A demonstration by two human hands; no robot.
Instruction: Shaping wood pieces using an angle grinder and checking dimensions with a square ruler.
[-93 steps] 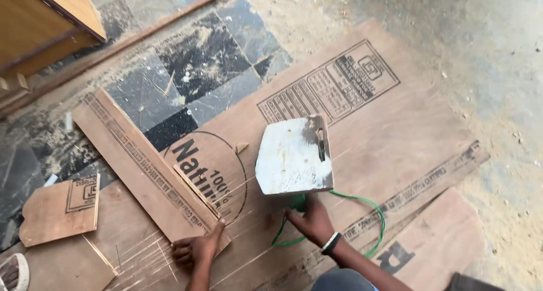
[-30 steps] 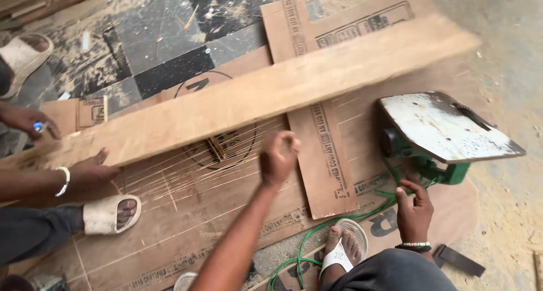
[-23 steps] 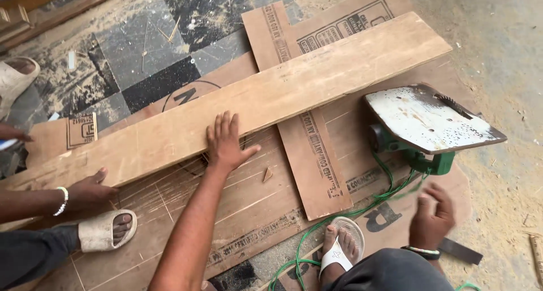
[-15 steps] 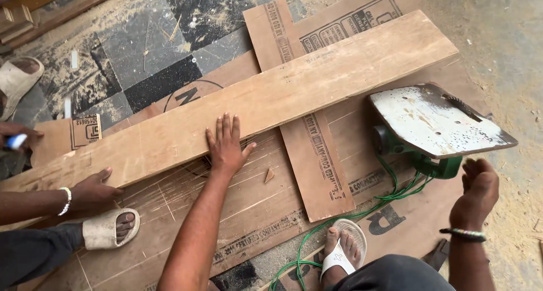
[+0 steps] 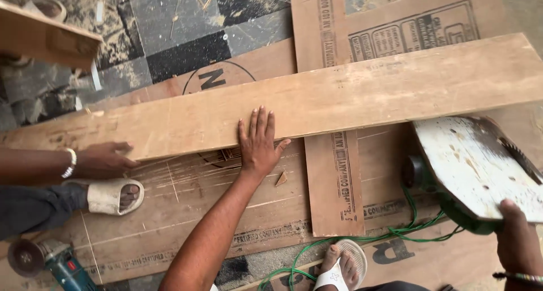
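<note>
Plank [image 5: 362, 93]: long, pale brown board with a smooth face and faint darker streaks; it lies flat and slantwise across the plywood sheets [image 5: 334, 183], its right end higher in the view and running past the right edge, its left end reaching the left edge.
Left hand [image 5: 257, 141]: flat and spread wide, palm down, fingers resting on the plank's near edge about midway along its length; it holds nothing.
Right hand [image 5: 517, 243]: at the lower right corner of the view, closed on the near rim of the circular saw [image 5: 481, 169]; only part of the hand shows.
Circular saw: tilted so its scuffed white base plate faces the camera, blade teeth visible at the right rim, green body beneath, green cable [image 5: 396, 234] trailing leftward over the plywood.
Other person's hand [image 5: 102, 160]: at the left, wearing a pale bracelet, fingers touching the plank's near edge toward its left end.
Sandalled feet: one pale sandal [image 5: 113, 196] just below that hand; one white sandal [image 5: 339, 265] at the bottom edge.
Angle grinder [image 5: 48, 263]: blue-bodied, lying at the lower left corner.
Change from the preceding frame: the right hand, then open and apart from the saw, now grips it; the left hand stays on the plank.
</note>
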